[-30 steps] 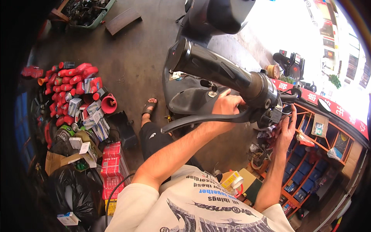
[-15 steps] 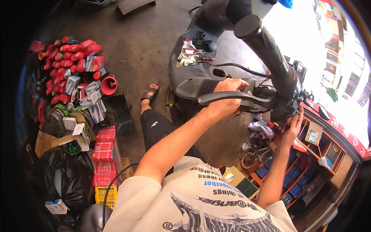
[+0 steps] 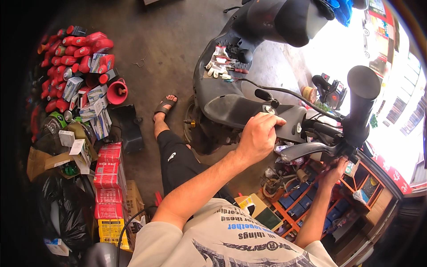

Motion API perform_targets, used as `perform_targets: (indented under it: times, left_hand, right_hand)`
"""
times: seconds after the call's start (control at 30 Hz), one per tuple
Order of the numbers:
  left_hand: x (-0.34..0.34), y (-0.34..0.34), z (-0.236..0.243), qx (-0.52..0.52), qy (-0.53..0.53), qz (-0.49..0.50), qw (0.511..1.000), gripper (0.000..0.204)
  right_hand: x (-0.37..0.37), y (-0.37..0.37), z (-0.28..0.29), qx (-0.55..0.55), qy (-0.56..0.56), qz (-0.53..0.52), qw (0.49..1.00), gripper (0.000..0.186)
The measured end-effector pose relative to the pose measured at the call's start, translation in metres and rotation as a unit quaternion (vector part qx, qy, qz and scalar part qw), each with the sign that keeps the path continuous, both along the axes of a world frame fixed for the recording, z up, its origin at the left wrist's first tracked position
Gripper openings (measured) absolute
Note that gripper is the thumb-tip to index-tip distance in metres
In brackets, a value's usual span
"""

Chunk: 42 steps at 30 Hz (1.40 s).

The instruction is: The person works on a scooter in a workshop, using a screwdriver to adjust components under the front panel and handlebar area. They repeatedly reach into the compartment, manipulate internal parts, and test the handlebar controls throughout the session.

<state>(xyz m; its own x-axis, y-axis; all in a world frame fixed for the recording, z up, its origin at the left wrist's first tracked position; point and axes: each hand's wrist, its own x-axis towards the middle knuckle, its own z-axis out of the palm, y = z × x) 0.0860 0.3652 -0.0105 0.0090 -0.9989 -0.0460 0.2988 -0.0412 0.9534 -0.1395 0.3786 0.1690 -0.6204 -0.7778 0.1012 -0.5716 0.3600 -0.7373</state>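
Black plastic bodywork (image 3: pixel 231 110) backs the left hand (image 3: pixel 259 137), half-curled at centre, hold unclear; the right hand (image 3: pixel 334 173), nearer the brake lever (image 3: pixel 306 150), bends at its pivot, grasp hidden. That lever runs sideways, right of centre, below the handlebar grip (image 3: pixel 360 104).

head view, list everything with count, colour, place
Curved plastic scooter: 1, black, upper centre
Cylindrical rubber grip: 1, black, centre right
Curved lever: 1, grey, below grip
Fabric glove: at least 1, white, on scooter
Plastic bottles: many, red, left
Conical funnel: 1, red, beside bottles
Stacked cardboard cartons: several, red and yellow, lower left
Plastic bag: 1, black, lower left
Rectangular bins: several, blue, lower right
Strappy sandal: 1, dark, left of centre
Cloth shirt: 1, beige, bottom centre
Left hand: 1, bare, by scooter
Right hand: 1, bare, below grip
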Motion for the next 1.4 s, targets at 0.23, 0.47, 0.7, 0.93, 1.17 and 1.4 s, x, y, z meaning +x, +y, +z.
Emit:
perform_targets:
  times: [0.23, 0.47, 0.7, 0.93, 1.17, 1.4]
  left_hand:
    - [0.001, -0.003, -0.001, -0.004, -0.009, -0.011, 1.000, 0.024]
    - [-0.025, -0.018, 0.018, -0.115, -0.043, -0.044, 0.992, 0.023]
    - [-0.051, -0.053, 0.031, -0.106, -0.109, -0.198, 0.968, 0.029]
    - [-0.061, -0.056, 0.027, -0.153, -0.088, -0.186, 0.967, 0.026]
    - [-0.060, -0.042, 0.033, -0.188, -0.105, -0.148, 0.965, 0.037]
    - [-0.064, -0.043, 0.040, -0.212, -0.228, -0.187, 0.932, 0.032]
  right_hand:
    - [-0.006, -0.001, -0.001, 0.000, -0.029, 0.015, 0.999, 0.030]
    - [0.003, -0.002, 0.002, 0.006, -0.025, 0.021, 0.999, 0.037]
    - [0.000, -0.002, 0.003, -0.010, -0.030, 0.041, 0.999, 0.044]
    - [-0.001, -0.003, 0.007, 0.003, -0.035, 0.042, 0.999, 0.043]
    - [-0.006, 0.000, 0.004, -0.007, -0.029, 0.038, 0.999, 0.042]
    - [-0.003, -0.002, 0.007, -0.013, -0.011, 0.030, 0.999, 0.043]
